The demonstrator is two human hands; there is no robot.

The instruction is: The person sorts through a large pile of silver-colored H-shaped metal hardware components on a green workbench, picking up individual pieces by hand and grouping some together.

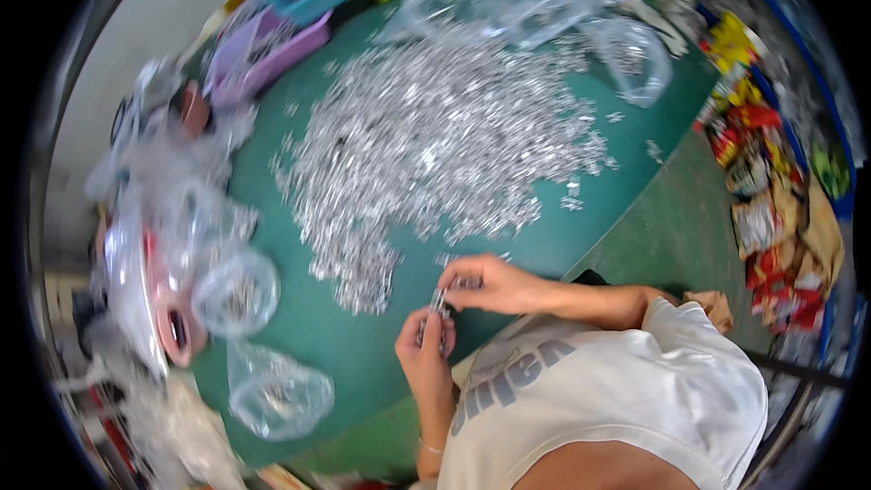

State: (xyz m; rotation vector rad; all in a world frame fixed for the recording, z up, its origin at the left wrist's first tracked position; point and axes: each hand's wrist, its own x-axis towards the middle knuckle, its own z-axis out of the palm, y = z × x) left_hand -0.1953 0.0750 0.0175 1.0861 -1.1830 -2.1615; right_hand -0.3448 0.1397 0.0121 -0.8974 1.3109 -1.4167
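Near the bottom middle of the frame, the left hand [422,350] and the right hand [497,284] almost meet. Both have bent fingers with small shiny pieces [437,302] in them, pinched at the fingertips; I can't tell how many. A big silver pile [435,136] of pieces like these covers the middle of the green table [372,372]. Clear bags [281,395] sit at the lower left, and a purple bin [243,83] is at the upper left.
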